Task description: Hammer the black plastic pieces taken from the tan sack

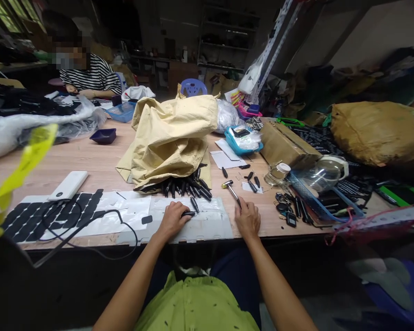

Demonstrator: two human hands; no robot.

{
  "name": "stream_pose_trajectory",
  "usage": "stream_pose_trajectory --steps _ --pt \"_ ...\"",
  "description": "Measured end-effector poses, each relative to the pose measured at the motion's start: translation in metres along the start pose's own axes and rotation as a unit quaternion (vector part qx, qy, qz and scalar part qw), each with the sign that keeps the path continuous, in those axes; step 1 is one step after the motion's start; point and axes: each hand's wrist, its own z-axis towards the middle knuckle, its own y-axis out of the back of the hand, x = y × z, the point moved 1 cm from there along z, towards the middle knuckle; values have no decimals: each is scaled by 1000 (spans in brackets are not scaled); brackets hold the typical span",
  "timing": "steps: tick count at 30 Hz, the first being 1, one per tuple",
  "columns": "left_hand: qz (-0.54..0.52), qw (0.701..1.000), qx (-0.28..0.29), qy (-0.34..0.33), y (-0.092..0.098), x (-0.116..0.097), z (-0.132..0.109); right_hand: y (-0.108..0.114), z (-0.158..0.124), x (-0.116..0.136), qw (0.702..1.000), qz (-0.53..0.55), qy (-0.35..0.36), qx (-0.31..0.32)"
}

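Observation:
My left hand [174,220] is closed at the near edge of the grey board [212,223], its fingers on a short black tapered piece [189,213]. Another such piece [194,204] lies just beyond the fingertips. To the right, my right hand [247,218] is wrapped around the handle of a small hammer [232,189], whose head points away from me. A pile of similar black pieces [184,186] spills from the mouth of a large cream cloth sack [174,133]. Several loose ones [251,180] lie beyond the hammer.
On the left are a white power bank [69,185] with a black cable and a sheet of black stickers [24,223]. A blue basket [326,197], a clear jar [278,174] and a cardboard box [286,145] stand right. A co-worker [89,76] sits far left.

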Motion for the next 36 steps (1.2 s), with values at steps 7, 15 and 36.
stream_pose_trajectory --steps 7,15,36 --pt "-41 999 -12 11 -3 5 1 20 -8 10 983 170 -63 3" --pt "-55 998 -22 10 -5 4 2 42 -90 56 921 364 128 51" --pt "-81 996 -28 29 -7 2 3 38 -99 75 925 339 140 101"
